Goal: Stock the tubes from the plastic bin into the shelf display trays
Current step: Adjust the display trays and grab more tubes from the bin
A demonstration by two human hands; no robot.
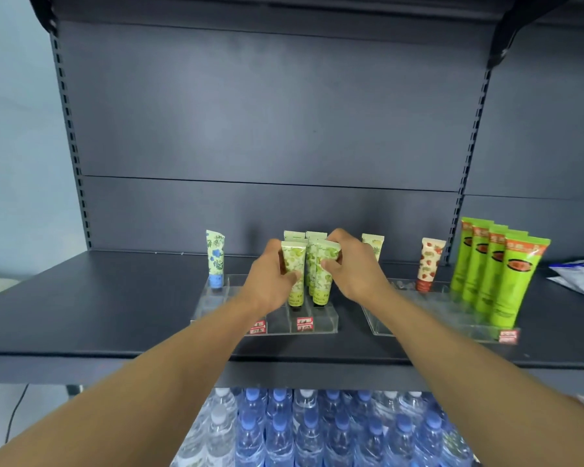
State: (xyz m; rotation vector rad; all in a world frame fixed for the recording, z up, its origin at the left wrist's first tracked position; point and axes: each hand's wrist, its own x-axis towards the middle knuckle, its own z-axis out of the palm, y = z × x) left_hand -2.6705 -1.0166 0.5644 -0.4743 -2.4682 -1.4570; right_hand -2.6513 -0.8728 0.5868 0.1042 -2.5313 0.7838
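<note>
At centre frame, your left hand (270,281) pinches a soft green-patterned plastic tube (294,274), standing cap-down in the clear acrylic stepped tray (324,320). Your right hand (353,267) grips the neighbouring green-patterned tube (322,281), tilted slightly. More such tubes stand behind, partly hidden. A blue-flowered tube (215,259) stands at the tray's left. At right, a second clear tray (418,318) holds glossy bright-green tubes (499,274) and a strawberry-printed tube (429,264).

Dark grey shelving unit (270,106) against pale wall (17,136).
</note>
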